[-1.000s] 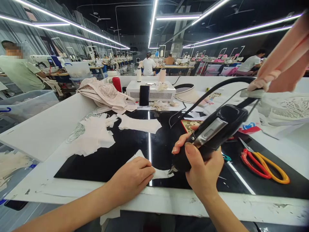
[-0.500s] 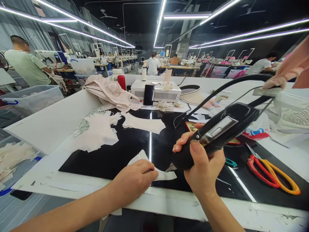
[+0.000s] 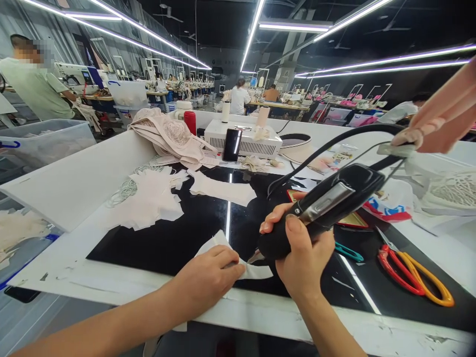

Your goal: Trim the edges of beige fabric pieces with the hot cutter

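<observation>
One small off-white fabric piece (image 3: 261,272) is lying near the front edge of a glossy black sheet (image 3: 148,253), and we are bearing down on it with our left hand (image 3: 212,267). Those fingers are bending close together over the cloth; we cannot tell whether they are pinching it or only pressing. With our right hand (image 3: 305,253) we are gripping a black, rounded handheld tool with a silver side panel (image 3: 344,188), the fingers and thumb wrapping firmly round its body. Its silver pointed tip (image 3: 256,257) is slanting down to the fabric's far edge, though we cannot see clearly whether the two are touching. A thick black cord (image 3: 334,134) is arching above the tool. To our right, small teal snips (image 3: 349,252) are lying near scissors with red and orange handles (image 3: 416,275). Over the sheet's left part a ragged stack of pale fabric pieces (image 3: 148,203) is spreading, with a pale, waisted fabric piece (image 3: 223,190) lying just beside it. Farther back on the white worktop (image 3: 111,285), a black smartphone (image 3: 232,145) is leaning in front of a white vented box (image 3: 258,144).
</observation>
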A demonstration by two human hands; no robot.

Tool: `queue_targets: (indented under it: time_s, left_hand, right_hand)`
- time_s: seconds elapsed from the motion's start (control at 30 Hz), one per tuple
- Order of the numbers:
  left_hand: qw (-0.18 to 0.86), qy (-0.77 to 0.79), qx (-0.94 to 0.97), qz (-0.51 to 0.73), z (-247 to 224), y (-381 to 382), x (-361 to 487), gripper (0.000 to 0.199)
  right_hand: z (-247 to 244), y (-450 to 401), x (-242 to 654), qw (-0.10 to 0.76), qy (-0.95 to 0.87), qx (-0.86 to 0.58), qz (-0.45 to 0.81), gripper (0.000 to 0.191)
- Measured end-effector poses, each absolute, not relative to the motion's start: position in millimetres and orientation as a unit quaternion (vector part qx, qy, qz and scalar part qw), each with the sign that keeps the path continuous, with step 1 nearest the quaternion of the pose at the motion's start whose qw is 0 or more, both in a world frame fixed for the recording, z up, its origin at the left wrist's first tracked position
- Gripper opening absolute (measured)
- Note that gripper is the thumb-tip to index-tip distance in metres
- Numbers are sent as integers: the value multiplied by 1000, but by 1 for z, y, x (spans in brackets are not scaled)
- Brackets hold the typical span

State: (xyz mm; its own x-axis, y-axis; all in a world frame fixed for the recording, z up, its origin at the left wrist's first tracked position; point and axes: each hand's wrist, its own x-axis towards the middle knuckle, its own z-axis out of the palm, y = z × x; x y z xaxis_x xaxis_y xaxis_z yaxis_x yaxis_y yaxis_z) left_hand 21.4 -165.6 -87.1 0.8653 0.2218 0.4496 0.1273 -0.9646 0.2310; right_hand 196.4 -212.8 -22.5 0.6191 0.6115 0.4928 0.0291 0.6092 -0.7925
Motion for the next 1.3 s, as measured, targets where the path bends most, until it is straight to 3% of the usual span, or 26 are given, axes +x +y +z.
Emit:
queue_targets:
  time_s: [0.73,1.13,1.3]
  left_hand:
    - [97,124,955,253,-85,-166,20,21]
    - [113,102,959,238,-96,-143,16,37]
    - [91,109,967,212,-86,-122,22,20]
  right_hand:
    - [-28,-196,188,804,-407,-380,210,36]
    - [-19,-196,204,782,-420,-422,180,35]
    - [-12,-205,219,742,-434,-490,146,40]
